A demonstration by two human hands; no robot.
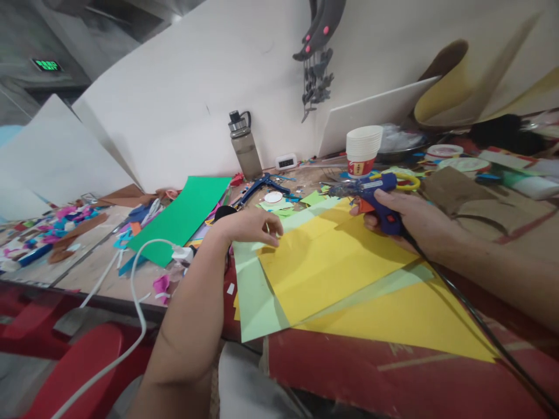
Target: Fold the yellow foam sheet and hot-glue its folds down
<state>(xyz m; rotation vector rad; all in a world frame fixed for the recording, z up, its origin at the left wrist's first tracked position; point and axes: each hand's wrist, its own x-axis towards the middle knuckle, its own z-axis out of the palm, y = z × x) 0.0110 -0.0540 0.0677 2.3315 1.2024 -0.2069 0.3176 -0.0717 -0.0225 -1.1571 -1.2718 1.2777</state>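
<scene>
My right hand (395, 218) is wrapped around a blue hot glue gun (379, 192) with an orange trigger. Its nozzle points left, above the far edge of a yellow sheet of paper (332, 262). My left hand (257, 227) hovers over the left part of that sheet, thumb and fingers curled together. Whether a small thing lies between its fingertips is hidden. Under the yellow sheet is a pale green sheet (257, 314), and another yellow sheet (419, 317) spreads toward the front right. A black cord (471, 314) runs from the gun beneath my right forearm.
Behind the papers are a second glue gun (262, 183), a water bottle (245, 148), a small digital clock (286, 162) and stacked paper cups (363, 151). A green sheet (186, 212) and a plugged white cable (140, 291) lie left. Brown cardboard (493, 198) is at right.
</scene>
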